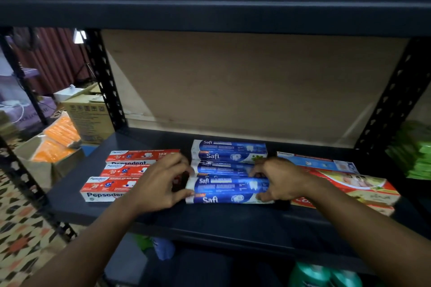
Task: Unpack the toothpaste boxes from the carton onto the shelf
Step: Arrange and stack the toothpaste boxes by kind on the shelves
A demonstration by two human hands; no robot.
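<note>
Nearest the edge of the dark shelf (210, 216), both hands meet on one thing: the front Safi box (229, 190). It lies flat with its long axis running left to right, square to the person's reach. The left hand (161, 184) takes the left end, thumb at the lower front corner and fingers curled over the top. The right hand (279, 182) pinches the right end the same way. So each grip is clenched on an end of that box, and the box sits directly between them, neither hand nearer than the other.

That crosswise lie looks like what the next move depends on. I judge the box is being squared up and slid back, so both ends must travel evenly or it will skew.

Just behind it lies the middle Safi box (221, 168), parallel and touching or nearly so, and behind that the back Safi box (229, 151). Left of the row, the Pepsodent boxes (109, 187) lie in their own stepped row, and a red pack (349, 186) lies to the right. Far off to the left, beyond the shelf post, stands a cardboard box (91, 119). Whether it is the carton, I cannot tell.
</note>
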